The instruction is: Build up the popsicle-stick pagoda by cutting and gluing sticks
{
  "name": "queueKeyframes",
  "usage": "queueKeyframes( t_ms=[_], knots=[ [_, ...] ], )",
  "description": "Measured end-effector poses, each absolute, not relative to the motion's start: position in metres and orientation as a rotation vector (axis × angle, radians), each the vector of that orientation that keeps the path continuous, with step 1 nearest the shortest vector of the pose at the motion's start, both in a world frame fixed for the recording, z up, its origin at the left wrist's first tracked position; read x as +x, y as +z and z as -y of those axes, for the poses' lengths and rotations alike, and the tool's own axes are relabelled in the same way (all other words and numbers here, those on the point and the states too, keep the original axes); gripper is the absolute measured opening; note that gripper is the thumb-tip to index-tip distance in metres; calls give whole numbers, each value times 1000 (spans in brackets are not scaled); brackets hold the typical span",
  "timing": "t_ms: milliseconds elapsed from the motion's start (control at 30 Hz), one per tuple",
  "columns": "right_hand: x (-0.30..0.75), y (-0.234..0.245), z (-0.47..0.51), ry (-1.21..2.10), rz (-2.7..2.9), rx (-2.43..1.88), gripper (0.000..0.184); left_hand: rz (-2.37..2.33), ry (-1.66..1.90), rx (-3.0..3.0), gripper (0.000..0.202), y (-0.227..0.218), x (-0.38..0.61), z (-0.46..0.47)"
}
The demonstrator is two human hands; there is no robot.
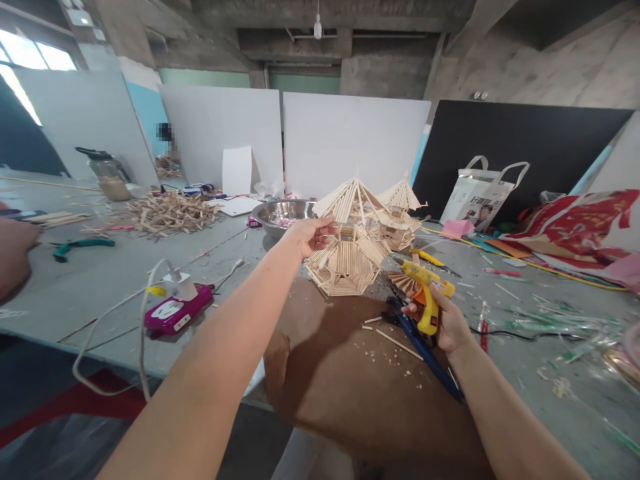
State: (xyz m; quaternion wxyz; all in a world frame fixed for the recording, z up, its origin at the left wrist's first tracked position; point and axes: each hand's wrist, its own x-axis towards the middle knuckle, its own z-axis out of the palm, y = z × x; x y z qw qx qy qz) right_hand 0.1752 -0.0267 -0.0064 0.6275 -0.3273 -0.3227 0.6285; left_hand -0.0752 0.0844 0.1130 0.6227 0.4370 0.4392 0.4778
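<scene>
A pavilion model (pixel 345 267) built of thin wooden sticks stands in front of me, with a pointed stick roof (pixel 350 200) on top. My left hand (pixel 316 238) reaches to the left side of it, its fingers pinched at the lower edge of the roof. In my right hand (pixel 445 320) is a yellow glue gun (pixel 427 287), its nozzle pointing up and left toward the model. Below the gun lies a pair of blue-handled cutters (pixel 425 353). A second stick pavilion (pixel 400 207) stands close behind, partly hidden by the first.
Brown sheet (pixel 360 373) covers the table's near edge, with stick scraps on it. A steel bowl (pixel 280 217) is behind my left wrist. Leftward are a purple power strip (pixel 180 310), a stick pile (pixel 170 213) and green pliers (pixel 83 248). Another person's hand (pixel 15 253) shows far left.
</scene>
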Motion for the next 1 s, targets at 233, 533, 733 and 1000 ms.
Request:
queueKeyframes(
  t_ms=[233, 533, 733, 1000],
  knots=[
    [176, -8, 25, 1445, 738, -738, 20, -1013, 1129, 964, 15, 112, -73, -86],
    [175, -7, 26, 1431, 749, -746, 20, -1011, 1161, 935, 16, 112, -71, -85],
    [175, -6, 26, 1435, 754, -718, 18, -1010, 1198, 915, 13, 112, -67, -83],
    [175, -6, 26, 1432, 772, -732, 19, -1009, 1233, 930, 14, 106, -71, -72]
  ],
)
